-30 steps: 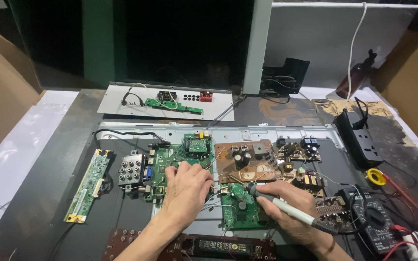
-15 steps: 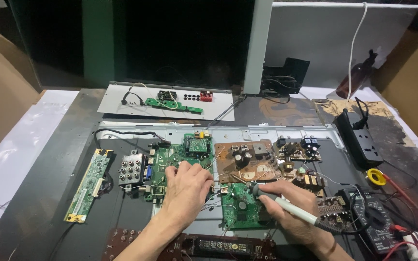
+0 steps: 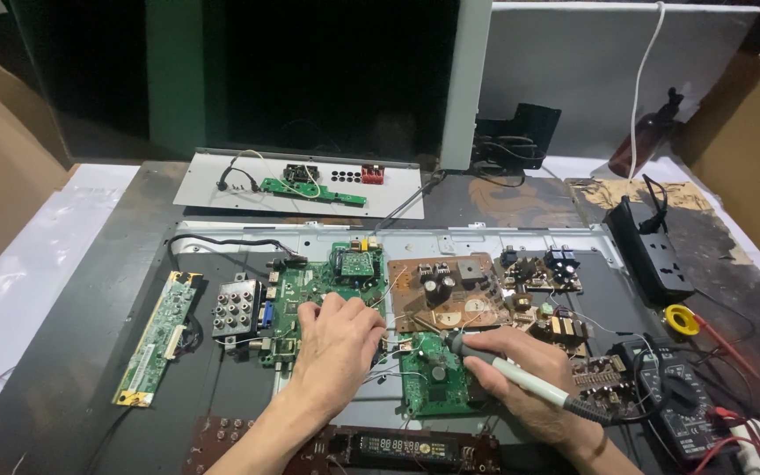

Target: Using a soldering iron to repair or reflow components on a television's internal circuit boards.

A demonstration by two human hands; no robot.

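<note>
— Where were your hands just then?

— My left hand lay palm down on the big green circuit board near the middle of the counter, fingers curled loosely, pressing on it and gripping nothing that I could see. Thin wires ran out from under its fingertips toward the right.

— And the right one?

— My right hand was clenched around the soldering iron, held like a pen. Its tip sat at the top edge of the small green board, which lay between my two hands, close to the counter's near edge.

— What else lay around?

— A brown board lay just behind the small one, touching the big green board's right side as far as I could tell. A long narrow green strip lay toward the left edge, well apart from my hands. A dark meter sat by the right near corner, with a yellow roll of tape behind it and a black power strip further back. A dark display panel lay along the near edge, under my wrists.
</note>
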